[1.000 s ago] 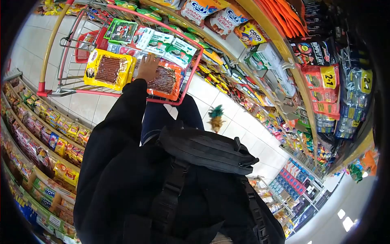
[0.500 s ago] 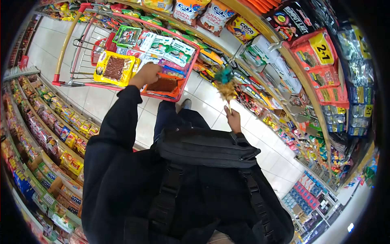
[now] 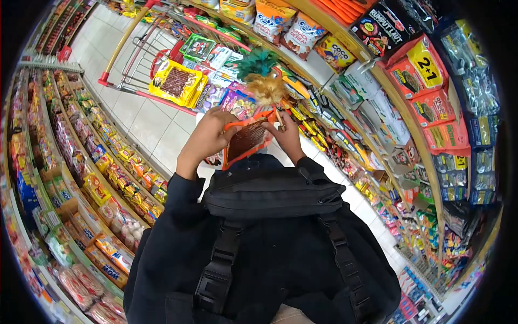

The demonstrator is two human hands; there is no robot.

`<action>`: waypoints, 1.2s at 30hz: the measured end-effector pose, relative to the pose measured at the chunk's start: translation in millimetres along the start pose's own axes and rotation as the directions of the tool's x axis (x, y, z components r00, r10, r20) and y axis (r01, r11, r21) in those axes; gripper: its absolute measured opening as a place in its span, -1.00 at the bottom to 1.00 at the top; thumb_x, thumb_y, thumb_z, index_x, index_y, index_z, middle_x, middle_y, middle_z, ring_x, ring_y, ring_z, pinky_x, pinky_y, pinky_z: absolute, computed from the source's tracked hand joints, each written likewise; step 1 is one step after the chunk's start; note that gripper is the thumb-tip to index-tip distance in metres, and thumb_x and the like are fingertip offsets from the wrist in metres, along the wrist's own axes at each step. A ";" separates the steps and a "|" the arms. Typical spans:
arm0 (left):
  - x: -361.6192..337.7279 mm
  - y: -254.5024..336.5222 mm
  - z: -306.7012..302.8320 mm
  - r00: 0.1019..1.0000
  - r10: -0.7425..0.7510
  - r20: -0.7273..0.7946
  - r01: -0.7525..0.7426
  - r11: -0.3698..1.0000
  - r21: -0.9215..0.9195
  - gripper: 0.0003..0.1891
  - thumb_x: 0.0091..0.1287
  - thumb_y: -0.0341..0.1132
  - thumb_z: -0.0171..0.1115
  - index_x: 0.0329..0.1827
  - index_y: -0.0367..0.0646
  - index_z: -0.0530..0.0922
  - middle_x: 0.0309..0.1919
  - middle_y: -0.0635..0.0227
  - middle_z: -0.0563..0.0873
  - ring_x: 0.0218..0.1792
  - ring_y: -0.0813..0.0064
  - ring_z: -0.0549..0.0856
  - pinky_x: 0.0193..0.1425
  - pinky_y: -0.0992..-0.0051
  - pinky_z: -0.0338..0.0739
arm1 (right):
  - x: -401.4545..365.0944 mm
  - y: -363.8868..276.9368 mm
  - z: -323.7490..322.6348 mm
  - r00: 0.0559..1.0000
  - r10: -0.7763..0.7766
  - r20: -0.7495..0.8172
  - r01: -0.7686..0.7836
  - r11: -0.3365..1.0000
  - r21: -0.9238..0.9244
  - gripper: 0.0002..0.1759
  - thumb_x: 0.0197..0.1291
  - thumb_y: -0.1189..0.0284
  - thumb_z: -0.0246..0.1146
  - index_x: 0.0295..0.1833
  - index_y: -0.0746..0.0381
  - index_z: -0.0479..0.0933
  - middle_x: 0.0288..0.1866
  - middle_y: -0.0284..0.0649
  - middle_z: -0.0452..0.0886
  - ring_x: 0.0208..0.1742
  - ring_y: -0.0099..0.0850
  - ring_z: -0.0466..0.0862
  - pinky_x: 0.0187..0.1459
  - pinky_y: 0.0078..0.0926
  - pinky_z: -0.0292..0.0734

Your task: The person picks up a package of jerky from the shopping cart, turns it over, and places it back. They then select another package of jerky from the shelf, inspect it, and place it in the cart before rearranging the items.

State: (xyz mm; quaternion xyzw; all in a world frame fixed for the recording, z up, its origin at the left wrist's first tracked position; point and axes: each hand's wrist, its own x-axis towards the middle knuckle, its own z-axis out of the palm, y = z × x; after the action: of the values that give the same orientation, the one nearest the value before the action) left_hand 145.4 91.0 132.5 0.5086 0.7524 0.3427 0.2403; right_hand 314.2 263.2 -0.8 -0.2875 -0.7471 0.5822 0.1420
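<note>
In front of my chest I hold an orange-edged snack packet (image 3: pixel 247 141) with a brown front, tilted. My left hand (image 3: pixel 209 139) is closed on its left side, with the thumb over the edge. My right hand (image 3: pixel 287 136) pinches the right edge of the same packet. The handle of a feather duster is also gripped in it. The duster (image 3: pixel 265 86) has teal and tan feathers, which point away over the cart's load. Beyond my hands, a yellow snack pack (image 3: pixel 175 83) and a purple pack (image 3: pixel 237 101) lie in the cart.
The red-rimmed shopping cart (image 3: pixel 129 89) stands ahead on the white tiled floor (image 3: pixel 154 127). Long shelves of packaged snacks (image 3: pixel 100 189) curve along my left. On the right are more shelves with hanging red packs (image 3: pixel 426 102) and snack bags (image 3: pixel 275 21).
My left hand has lifted the orange packet from the cart toward my chest. My right hand, with the duster, has come in from the right and now holds the packet too.
</note>
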 end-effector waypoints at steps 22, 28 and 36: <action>-10.0 -53.7 139.5 0.566 -0.343 0.750 0.593 -0.462 -0.659 -0.20 0.30 0.12 0.27 0.41 -0.24 0.21 0.29 0.07 0.46 0.31 0.18 0.46 0.46 0.24 0.27 | -1.7 -43.7 -24.9 0.976 0.209 -0.057 -0.094 0.648 0.756 -0.58 0.53 0.16 -0.01 0.21 0.26 0.47 -0.17 -0.36 0.61 -0.22 -0.61 0.57 -0.16 -0.62 0.51; -15.8 -58.7 155.0 0.727 -0.470 0.501 0.355 -0.367 -0.860 -0.55 0.39 -0.06 0.21 0.20 -0.15 0.49 0.08 0.28 0.66 0.12 0.32 0.63 0.34 0.23 0.42 | -15.6 -24.4 -46.6 0.969 0.147 0.197 -0.243 0.461 0.854 -0.64 0.54 0.18 -0.06 0.19 0.18 0.43 -0.23 -0.42 0.59 -0.61 -0.67 0.30 -0.55 -0.68 0.29; -10.6 -20.5 107.9 0.918 -0.392 0.051 -0.086 -0.324 -0.942 -0.50 0.53 -0.07 0.01 0.39 -0.18 0.29 0.29 0.25 0.52 0.29 0.31 0.52 0.41 0.19 0.36 | -45.8 -17.7 -47.3 0.962 0.131 0.239 -0.271 0.380 0.884 -0.62 0.53 0.09 -0.09 0.07 0.17 0.38 -0.36 -0.45 0.48 -0.71 -0.69 0.13 -0.66 -0.68 0.08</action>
State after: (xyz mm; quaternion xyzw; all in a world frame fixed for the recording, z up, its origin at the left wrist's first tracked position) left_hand 213.6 105.3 47.0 -0.0606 0.2529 0.8391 0.4777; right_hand 371.8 270.5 35.0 -0.2139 -0.2769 0.9239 0.1550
